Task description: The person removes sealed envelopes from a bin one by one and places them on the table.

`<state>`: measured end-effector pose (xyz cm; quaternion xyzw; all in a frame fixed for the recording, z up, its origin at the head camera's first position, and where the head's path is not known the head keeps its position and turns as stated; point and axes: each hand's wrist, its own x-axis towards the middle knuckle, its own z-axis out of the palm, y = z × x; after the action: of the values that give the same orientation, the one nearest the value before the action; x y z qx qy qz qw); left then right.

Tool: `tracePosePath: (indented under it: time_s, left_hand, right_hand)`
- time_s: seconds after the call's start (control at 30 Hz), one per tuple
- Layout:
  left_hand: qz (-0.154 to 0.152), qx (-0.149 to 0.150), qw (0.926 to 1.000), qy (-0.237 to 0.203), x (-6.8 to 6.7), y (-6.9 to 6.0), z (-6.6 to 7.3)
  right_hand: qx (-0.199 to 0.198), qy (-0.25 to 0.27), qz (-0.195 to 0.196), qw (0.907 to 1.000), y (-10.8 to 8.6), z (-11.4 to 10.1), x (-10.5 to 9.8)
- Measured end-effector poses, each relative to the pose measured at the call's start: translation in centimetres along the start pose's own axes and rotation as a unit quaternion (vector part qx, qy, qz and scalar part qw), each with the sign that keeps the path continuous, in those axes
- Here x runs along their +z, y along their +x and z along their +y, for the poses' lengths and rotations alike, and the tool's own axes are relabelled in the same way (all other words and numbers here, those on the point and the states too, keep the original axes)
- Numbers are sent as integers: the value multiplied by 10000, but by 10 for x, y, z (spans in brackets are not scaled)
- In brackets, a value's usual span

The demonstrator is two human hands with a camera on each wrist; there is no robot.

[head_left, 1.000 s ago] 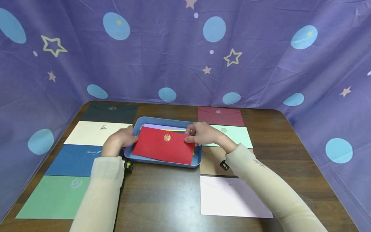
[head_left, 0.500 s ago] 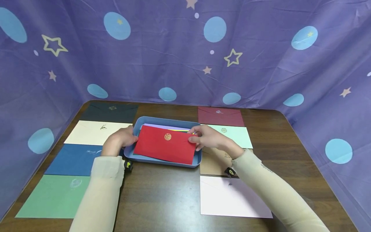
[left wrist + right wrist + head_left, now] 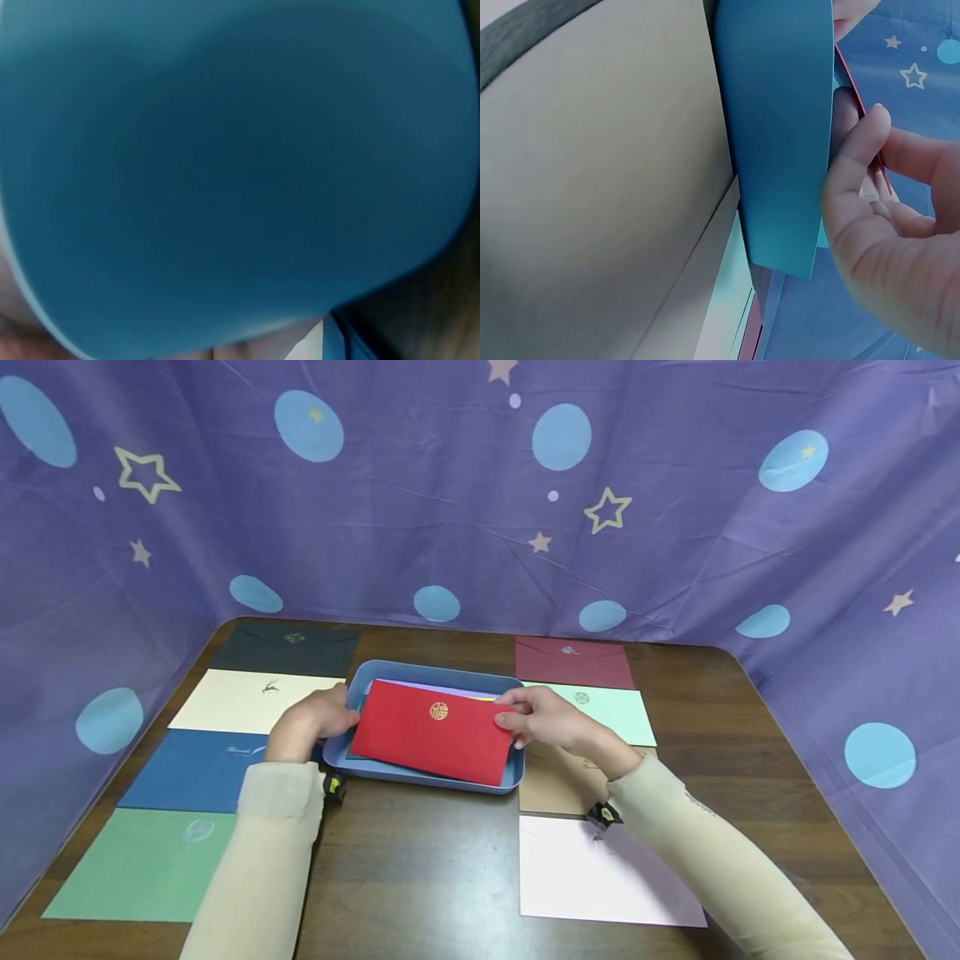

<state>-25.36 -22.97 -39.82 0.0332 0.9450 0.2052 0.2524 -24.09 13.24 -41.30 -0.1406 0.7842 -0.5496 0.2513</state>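
A red envelope (image 3: 420, 739) with a round gold emblem lies slanted over other envelopes in a blue tray (image 3: 420, 672). My right hand (image 3: 547, 720) pinches its upper right end between thumb and fingers; the right wrist view shows the red edge (image 3: 846, 69) between them, above the tray wall (image 3: 780, 150). At the tray's left end, my left hand (image 3: 318, 714) grips the rim. The tray's outer wall (image 3: 240, 165) fills the left wrist view and hides most of that hand. Strips of a lilac envelope (image 3: 427, 688) and a yellow one show behind the red.
Left of the tray runs a column of dark green (image 3: 277, 652), cream (image 3: 232, 702), blue (image 3: 187, 768) and green envelopes (image 3: 142, 868). Maroon (image 3: 577, 664), mint (image 3: 618, 710), brown (image 3: 555, 777) and pale pink ones (image 3: 577, 877) lie on the right. A purple curtain (image 3: 450, 510) encloses the table.
My right hand and the red envelope have shifted slightly to the right. The envelope now covers the yellow corner that showed at the lower right. My left hand stays on the tray.
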Motion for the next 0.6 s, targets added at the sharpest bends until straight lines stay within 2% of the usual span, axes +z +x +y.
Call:
tracePosePath:
  time_s: [0.17, 0.37, 0.6]
  left_hand:
    - [-14, 11, 10000, -29, 0, 1, -1]
    - [-59, -8, 10000, -2, 0, 1, -1]
    - [-94, -36, 9999, 38, -1, 1, 1]
  right_hand:
    - [-50, -25, 101, 9999, -3, 0, -9]
    - [-315, -65, 347, 9989, -12, -4, -30]
    - [-488, 581, 821, 9937, -31, -10, -65]
